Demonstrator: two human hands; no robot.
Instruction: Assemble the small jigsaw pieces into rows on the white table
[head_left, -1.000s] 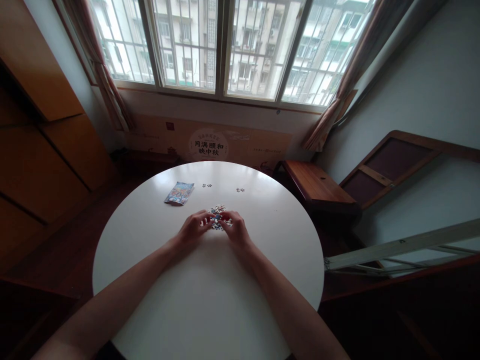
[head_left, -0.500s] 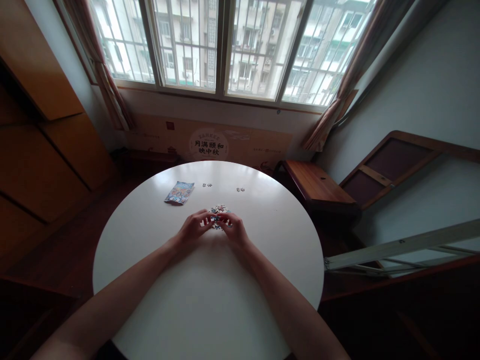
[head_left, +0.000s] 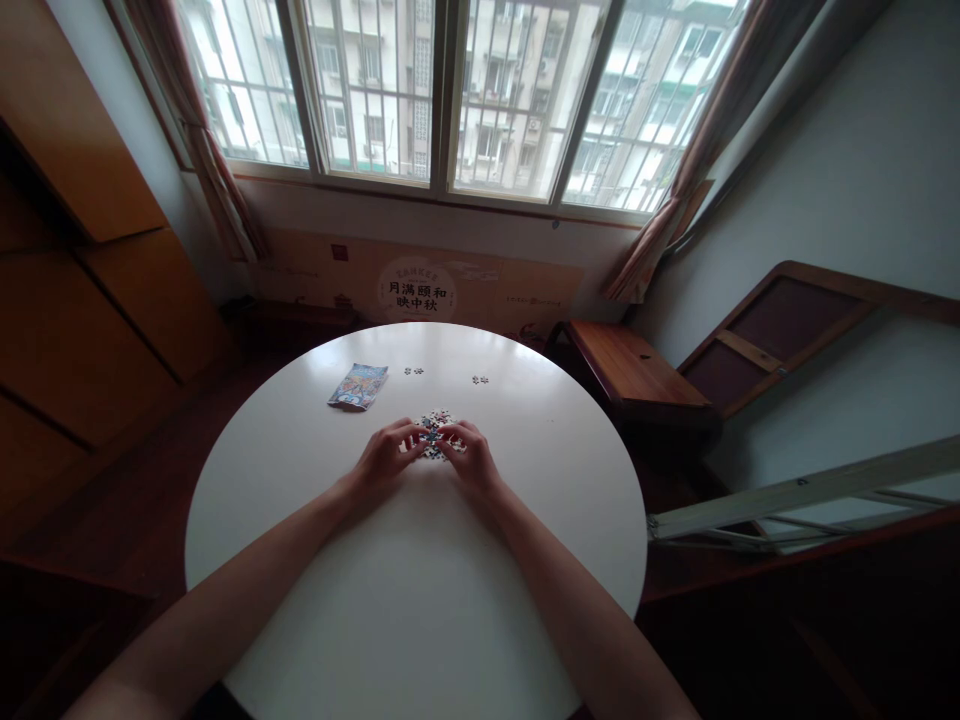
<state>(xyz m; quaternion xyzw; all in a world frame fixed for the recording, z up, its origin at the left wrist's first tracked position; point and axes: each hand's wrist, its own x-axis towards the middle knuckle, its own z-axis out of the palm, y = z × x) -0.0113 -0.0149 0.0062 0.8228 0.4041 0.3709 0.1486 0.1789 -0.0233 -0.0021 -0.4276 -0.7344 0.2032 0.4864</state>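
I see my left hand (head_left: 386, 458) and right hand (head_left: 471, 458) curled fingertip to fingertip over the heap of multicoloured jigsaw pieces (head_left: 433, 430) on the round white table (head_left: 420, 600) — fitting work, I judge, wanting a light touch next — whether either pinches one I cannot tell.

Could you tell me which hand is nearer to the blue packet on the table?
Left. The left hand is just below-right of the blue packet, apart from it; the right hand lies farther right, beyond the left.
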